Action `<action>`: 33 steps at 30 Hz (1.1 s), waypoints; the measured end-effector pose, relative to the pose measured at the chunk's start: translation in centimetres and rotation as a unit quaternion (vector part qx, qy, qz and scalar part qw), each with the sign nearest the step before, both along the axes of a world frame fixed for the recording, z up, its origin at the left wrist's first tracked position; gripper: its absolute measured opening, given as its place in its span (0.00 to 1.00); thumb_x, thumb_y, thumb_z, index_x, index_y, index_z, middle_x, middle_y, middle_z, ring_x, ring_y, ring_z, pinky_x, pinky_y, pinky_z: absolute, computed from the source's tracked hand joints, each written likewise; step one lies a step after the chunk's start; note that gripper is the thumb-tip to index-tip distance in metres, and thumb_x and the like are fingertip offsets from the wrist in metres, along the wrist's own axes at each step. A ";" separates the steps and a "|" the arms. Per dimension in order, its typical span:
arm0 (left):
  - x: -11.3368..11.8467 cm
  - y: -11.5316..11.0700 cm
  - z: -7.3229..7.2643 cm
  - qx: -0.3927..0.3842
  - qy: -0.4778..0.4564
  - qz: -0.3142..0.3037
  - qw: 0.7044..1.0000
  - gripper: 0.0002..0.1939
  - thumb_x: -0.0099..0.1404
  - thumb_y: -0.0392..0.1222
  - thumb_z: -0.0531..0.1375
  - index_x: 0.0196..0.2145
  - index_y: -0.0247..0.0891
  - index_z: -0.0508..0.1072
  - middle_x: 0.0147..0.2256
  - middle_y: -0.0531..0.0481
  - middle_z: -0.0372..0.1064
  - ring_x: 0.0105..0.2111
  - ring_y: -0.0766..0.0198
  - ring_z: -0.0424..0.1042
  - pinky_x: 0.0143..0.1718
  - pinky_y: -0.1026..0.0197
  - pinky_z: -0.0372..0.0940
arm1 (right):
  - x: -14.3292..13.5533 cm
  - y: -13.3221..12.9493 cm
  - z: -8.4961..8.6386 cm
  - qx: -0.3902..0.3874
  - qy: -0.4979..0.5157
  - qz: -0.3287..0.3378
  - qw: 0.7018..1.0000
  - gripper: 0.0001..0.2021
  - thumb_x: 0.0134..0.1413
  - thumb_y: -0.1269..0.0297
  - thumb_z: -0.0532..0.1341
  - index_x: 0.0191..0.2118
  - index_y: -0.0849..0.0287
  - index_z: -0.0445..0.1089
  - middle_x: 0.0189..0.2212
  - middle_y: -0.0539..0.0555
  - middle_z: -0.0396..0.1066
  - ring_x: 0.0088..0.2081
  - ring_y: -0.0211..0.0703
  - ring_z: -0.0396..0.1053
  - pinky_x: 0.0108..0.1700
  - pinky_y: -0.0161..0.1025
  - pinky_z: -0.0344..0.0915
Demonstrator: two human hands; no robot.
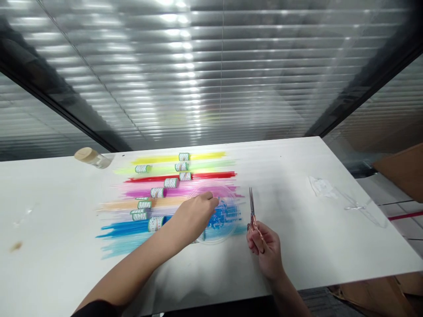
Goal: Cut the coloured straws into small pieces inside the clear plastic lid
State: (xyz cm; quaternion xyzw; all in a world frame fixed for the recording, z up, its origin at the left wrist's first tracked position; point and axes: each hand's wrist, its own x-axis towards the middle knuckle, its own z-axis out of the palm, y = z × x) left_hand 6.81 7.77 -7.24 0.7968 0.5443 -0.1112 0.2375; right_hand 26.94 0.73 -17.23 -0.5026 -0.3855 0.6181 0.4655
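Note:
My left hand [194, 215] is closed over a clear round bowl [211, 241]; its fingertips are pressed together, and what they hold, if anything, is too small to make out. Small blue pieces [220, 218] lie inside the bowl. To the right of the bowl, my right hand [266, 246] grips rose-gold scissors [252, 211] by the handles, blades pointing away from me and nearly together. Bundles of thin coloured sticks with paper bands lie in rows left of and behind the bowl, among them a red bundle [211, 175], a yellow bundle [208, 156] and a blue bundle [128, 228].
A cylindrical container with a tan lid [92, 157] lies at the white table's [66, 264] back left. Crumpled clear plastic [322, 187] and a clear, thin object [358, 208] are on the right. Blinds stand behind the table, and cardboard [401, 171] is beyond its right edge.

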 end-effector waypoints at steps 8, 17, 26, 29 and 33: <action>1.0 0.9 -2.4 0.004 0.030 -0.026 0.999 0.13 0.64 0.28 0.51 0.32 0.34 0.75 0.34 0.42 0.73 0.32 0.54 0.75 0.31 0.57 0.66 | 0.0 0.0 -0.1 0.006 0.003 0.005 1.000 0.27 0.56 0.44 0.62 0.18 0.58 0.57 0.14 0.47 0.57 0.18 0.32 0.47 0.20 0.32 0.46; 1.7 0.6 -2.6 0.000 0.058 -0.041 0.997 0.15 0.60 0.22 0.51 0.35 0.32 0.75 0.36 0.40 0.74 0.34 0.51 0.76 0.32 0.55 0.69 | 0.1 -0.2 -0.4 0.000 0.015 0.010 1.000 0.26 0.57 0.44 0.62 0.19 0.58 0.58 0.15 0.46 0.57 0.18 0.31 0.47 0.20 0.32 0.46; 3.0 0.2 -3.6 0.006 0.103 -0.070 0.992 0.10 0.63 0.24 0.54 0.38 0.31 0.73 0.36 0.39 0.72 0.38 0.55 0.75 0.37 0.58 0.70 | 0.2 -0.4 -0.8 0.002 0.022 0.012 1.000 0.25 0.58 0.47 0.62 0.19 0.58 0.58 0.15 0.46 0.57 0.18 0.31 0.47 0.20 0.32 0.45; 3.1 0.2 -3.9 0.014 0.112 -0.081 0.990 0.09 0.64 0.24 0.55 0.37 0.30 0.72 0.36 0.39 0.71 0.36 0.56 0.74 0.36 0.59 0.70 | 0.2 -0.4 -0.7 0.009 0.021 0.016 1.000 0.25 0.59 0.47 0.61 0.19 0.58 0.57 0.15 0.46 0.57 0.18 0.31 0.47 0.20 0.32 0.45; 3.2 0.3 -4.2 0.017 0.124 -0.098 0.987 0.11 0.62 0.22 0.54 0.37 0.30 0.72 0.36 0.39 0.72 0.37 0.56 0.74 0.36 0.59 0.69 | 0.2 -0.3 -0.7 0.013 0.021 0.018 1.000 0.25 0.58 0.46 0.61 0.19 0.58 0.57 0.15 0.47 0.57 0.18 0.31 0.47 0.19 0.32 0.44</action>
